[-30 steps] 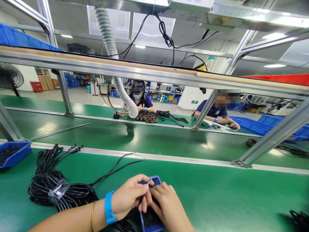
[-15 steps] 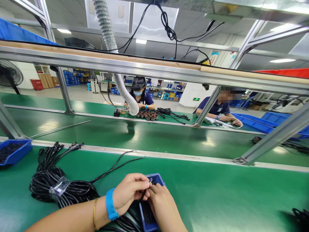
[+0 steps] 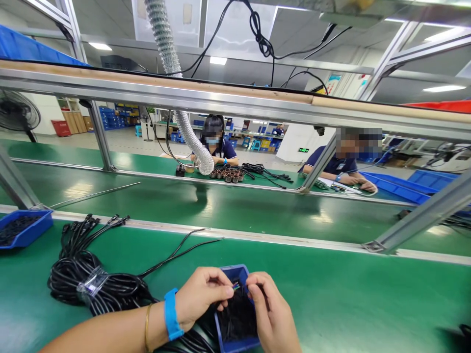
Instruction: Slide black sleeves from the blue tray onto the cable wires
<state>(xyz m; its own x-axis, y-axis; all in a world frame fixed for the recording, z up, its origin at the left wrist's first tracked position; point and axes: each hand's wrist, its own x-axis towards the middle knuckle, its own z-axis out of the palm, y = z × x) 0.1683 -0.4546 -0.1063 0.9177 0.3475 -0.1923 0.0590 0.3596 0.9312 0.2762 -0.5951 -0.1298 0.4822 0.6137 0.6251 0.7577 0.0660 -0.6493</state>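
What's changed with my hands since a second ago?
Your right hand moved rightward, away from your left hand, uncovering more of the blue bin; whether it holds anything is unclear. The left still pinches the coloured wires; the black cable bundle stayed put.

So the wires (image 3: 236,286) were a tiny multicoloured bunch, blue and green among the shades, with their bare-looking tips too small to make out. They poked out of the left hand's (image 3: 200,296) pinch, angled up and to the right, just over a small blue bin (image 3: 235,269). That bin sat upright on the green bench (image 3: 349,294), long side pointing away, with a messy pile of black pieces (image 3: 239,321) jumbled inside.
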